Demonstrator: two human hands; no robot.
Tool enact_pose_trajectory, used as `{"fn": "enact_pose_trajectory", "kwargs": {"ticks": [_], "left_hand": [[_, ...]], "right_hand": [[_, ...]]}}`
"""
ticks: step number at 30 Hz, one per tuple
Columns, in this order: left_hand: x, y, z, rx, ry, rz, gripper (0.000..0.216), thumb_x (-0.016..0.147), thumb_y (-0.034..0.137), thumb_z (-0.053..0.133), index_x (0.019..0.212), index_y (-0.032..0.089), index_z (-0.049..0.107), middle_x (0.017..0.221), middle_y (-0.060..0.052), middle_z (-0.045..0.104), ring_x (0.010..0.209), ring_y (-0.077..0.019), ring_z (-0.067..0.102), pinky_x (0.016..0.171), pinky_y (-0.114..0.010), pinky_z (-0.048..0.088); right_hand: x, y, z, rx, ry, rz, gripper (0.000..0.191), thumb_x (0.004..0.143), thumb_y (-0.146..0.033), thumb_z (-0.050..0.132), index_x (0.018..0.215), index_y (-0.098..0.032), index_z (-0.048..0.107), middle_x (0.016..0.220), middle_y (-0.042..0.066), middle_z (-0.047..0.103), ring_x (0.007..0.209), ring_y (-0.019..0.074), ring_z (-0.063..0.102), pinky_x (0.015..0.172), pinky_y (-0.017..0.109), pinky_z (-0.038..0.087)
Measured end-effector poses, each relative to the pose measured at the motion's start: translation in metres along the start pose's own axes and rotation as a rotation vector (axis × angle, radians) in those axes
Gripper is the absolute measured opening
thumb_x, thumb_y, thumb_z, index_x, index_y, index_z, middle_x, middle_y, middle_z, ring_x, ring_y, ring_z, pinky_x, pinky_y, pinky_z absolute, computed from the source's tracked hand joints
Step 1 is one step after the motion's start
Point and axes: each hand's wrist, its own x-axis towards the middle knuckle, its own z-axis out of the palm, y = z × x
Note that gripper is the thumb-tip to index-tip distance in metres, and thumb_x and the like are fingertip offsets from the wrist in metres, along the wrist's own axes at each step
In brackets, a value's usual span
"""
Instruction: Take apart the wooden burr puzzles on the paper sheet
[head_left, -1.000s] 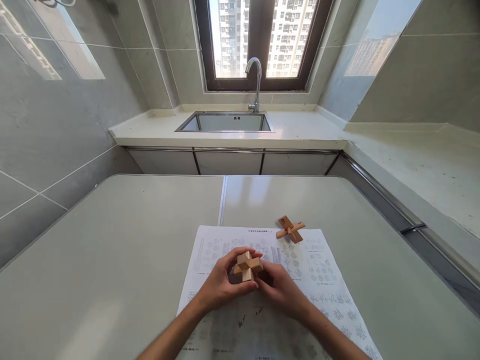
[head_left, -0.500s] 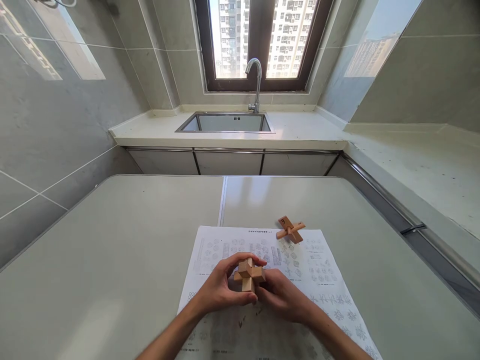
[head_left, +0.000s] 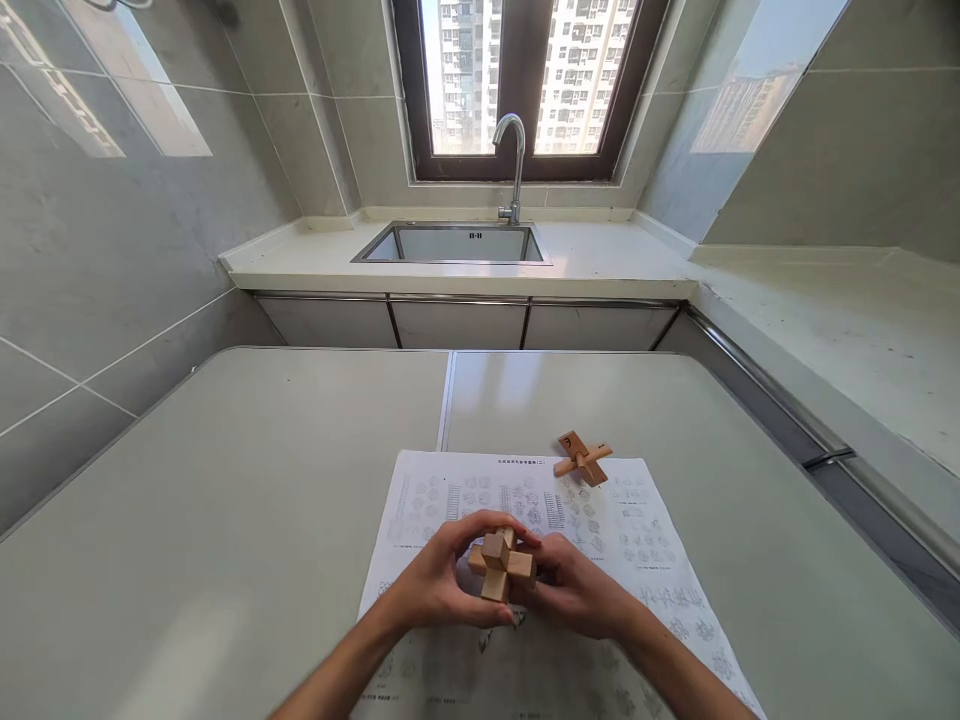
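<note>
Between my two hands is a wooden burr puzzle (head_left: 495, 572), made of interlocked light-wood bars that stick out in several directions. My left hand (head_left: 442, 580) curves around its left side, fingers over the top and thumb along the bottom. On the other side, my right hand (head_left: 566, 588) grips the puzzle with fingers pressed to its right end; some fingertips are hidden behind the wood. Beneath both hands lies a printed paper sheet (head_left: 420, 500) with small diagrams. A second wooden puzzle (head_left: 583, 460), cross-shaped with dark markings, rests at the sheet's far edge.
The paper lies on a pale table (head_left: 262, 480) with a seam down its middle. Beyond it stand a white counter (head_left: 300, 262), a sink (head_left: 450, 263) and a faucet (head_left: 517, 170) under a window. Tiled walls flank both sides.
The puzzle in my hands has turned and tilted slightly, and sits a little lower and further right. Both hands still hold it. The cross-shaped puzzle stays put.
</note>
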Motion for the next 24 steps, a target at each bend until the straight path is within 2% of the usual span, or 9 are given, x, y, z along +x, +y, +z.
{"fn": "enact_pose_trajectory", "kwargs": {"ticks": [3,6,10,14,17,19,24], "left_hand": [[-0.002,-0.002,0.001,0.002,0.032,-0.013,0.07,0.075,0.039,0.092,0.138,0.026,0.063,0.135,-0.012,0.068,0.13,-0.0352,0.063,0.114,-0.049,0.049],[-0.002,-0.005,0.003,0.02,0.114,-0.046,0.067,0.088,0.036,0.081,0.149,0.029,0.054,0.146,-0.012,0.063,0.138,-0.034,0.057,0.118,-0.05,0.045],[0.0,-0.009,0.008,0.067,0.163,-0.054,0.082,0.079,0.035,0.09,0.15,0.029,0.051,0.148,-0.012,0.061,0.134,-0.0339,0.06,0.116,-0.049,0.048],[0.002,-0.009,0.01,0.074,0.224,-0.083,0.069,0.081,0.037,0.088,0.143,0.028,0.057,0.141,-0.011,0.065,0.131,-0.0315,0.062,0.115,-0.045,0.049],[0.003,-0.008,0.007,0.06,0.289,-0.098,0.061,0.085,0.041,0.085,0.139,0.027,0.06,0.141,-0.01,0.065,0.131,-0.0299,0.063,0.113,-0.041,0.05],[0.004,-0.006,0.004,0.081,0.316,-0.099,0.059,0.084,0.042,0.084,0.136,0.026,0.062,0.139,-0.009,0.065,0.128,-0.0292,0.064,0.11,-0.039,0.052],[0.005,0.0,0.005,0.175,0.287,-0.091,0.059,0.08,0.037,0.088,0.133,0.025,0.064,0.129,-0.008,0.071,0.12,-0.0281,0.068,0.106,-0.039,0.053]], "right_hand": [[0.001,0.002,0.002,-0.013,0.048,0.028,0.039,0.101,-0.043,0.06,0.072,-0.018,0.056,0.071,-0.003,0.043,0.064,0.012,0.037,0.058,0.025,0.033],[0.002,0.009,0.005,-0.038,0.228,0.072,0.03,0.097,-0.04,0.064,0.077,-0.018,0.06,0.072,-0.002,0.05,0.065,0.0132,0.04,0.058,0.025,0.036],[0.001,0.017,0.008,-0.143,0.384,0.105,0.012,0.093,-0.03,0.066,0.09,-0.019,0.067,0.073,-0.002,0.056,0.064,0.0139,0.043,0.059,0.025,0.038],[0.001,0.017,0.008,-0.156,0.348,0.075,0.014,0.096,-0.029,0.062,0.104,-0.02,0.067,0.08,0.001,0.063,0.065,0.0149,0.051,0.059,0.026,0.045],[0.0,0.014,0.006,-0.194,0.374,0.033,0.03,0.097,-0.032,0.064,0.125,-0.021,0.063,0.095,0.005,0.067,0.072,0.0172,0.059,0.064,0.027,0.051],[-0.002,0.014,0.004,-0.252,0.415,0.031,0.037,0.098,-0.036,0.065,0.132,-0.023,0.06,0.097,0.005,0.068,0.074,0.018,0.06,0.066,0.029,0.053],[-0.005,0.013,-0.001,-0.232,0.39,0.057,0.033,0.108,-0.048,0.047,0.119,-0.021,0.062,0.085,0.003,0.066,0.074,0.0186,0.06,0.072,0.032,0.051]]}}
